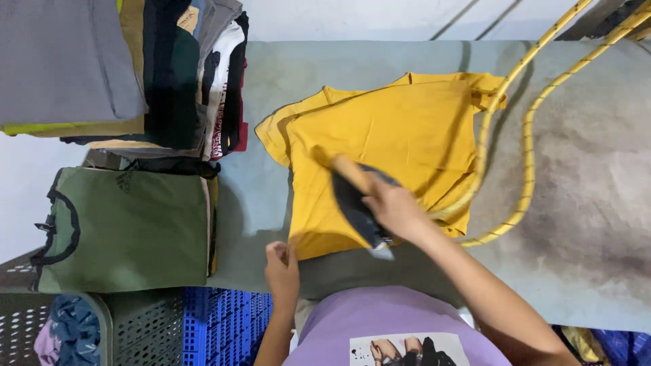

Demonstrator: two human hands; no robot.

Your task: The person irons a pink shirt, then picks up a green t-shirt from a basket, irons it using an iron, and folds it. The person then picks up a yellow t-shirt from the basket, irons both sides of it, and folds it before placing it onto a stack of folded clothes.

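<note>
**Yellow shirt being pressed on a grey padded surface**

Nearest the camera, a lilac printed top [386,318] is being worn by the person, and both bare forearms are being extended from it over the work surface. The right hand [395,211] is being kept closed around the wooden handle of a dark iron [357,203], whose sole is being held flat on the lower part of a yellow T-shirt [400,129]. The left hand [283,269] is being held with its fingers pressed together, pinching the shirt's lower left hem at the near edge of the surface.

The shirt is being kept spread across the middle of a wide, grey, stained ironing pad [583,203], with one sleeve folded out to the left and the collar lying toward the far side. A yellow braided cord [527,135] is being looped over the right half of the pad and across the shirt's right edge, trailing down toward the iron.

To the left of the pad, a stack of folded garments [135,68] is being stored, and a folded olive-green shirt [129,227] is lying on a lower pile in front of it. Beneath these, a grey perforated basket [142,332] and a blue plastic crate [220,325] are being kept side by side. A pale floor [339,20] is showing beyond the pad.
</note>
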